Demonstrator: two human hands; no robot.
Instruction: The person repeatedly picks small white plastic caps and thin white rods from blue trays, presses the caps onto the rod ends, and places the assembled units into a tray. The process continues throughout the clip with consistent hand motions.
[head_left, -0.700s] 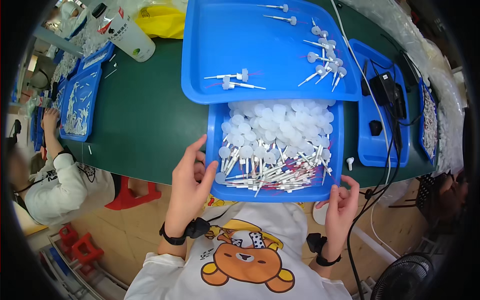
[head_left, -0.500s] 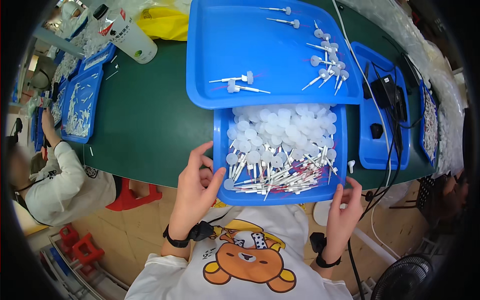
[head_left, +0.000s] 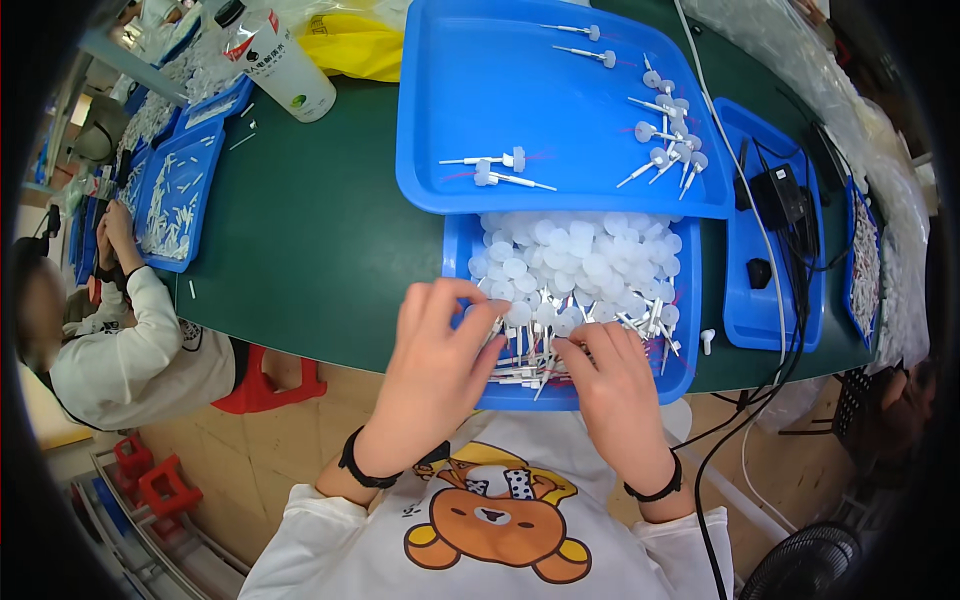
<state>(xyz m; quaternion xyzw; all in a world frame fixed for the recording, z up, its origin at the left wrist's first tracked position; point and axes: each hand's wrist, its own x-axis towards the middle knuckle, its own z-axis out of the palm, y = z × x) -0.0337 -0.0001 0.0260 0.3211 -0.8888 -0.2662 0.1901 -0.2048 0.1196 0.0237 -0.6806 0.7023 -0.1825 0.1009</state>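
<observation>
Both hands have come up from the table edge into the small tray (head_left: 460,240). Left hand (head_left: 435,365) rests at its near-left corner, fingers curled and loosely spread over the pins (head_left: 530,350); right hand (head_left: 615,385) lies beside it, fingertips together pinching into the pins. White caps (head_left: 580,260) fill the far half. Beyond the small tray sits one large tray (head_left: 520,90) with about fourteen assembled pieces.

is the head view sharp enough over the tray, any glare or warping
Head view: sharp and evenly lit over the near blue tray and both hands, left hand, right hand; no strong glare; fisheye bends the table edge; black vignette at the rim.
</observation>
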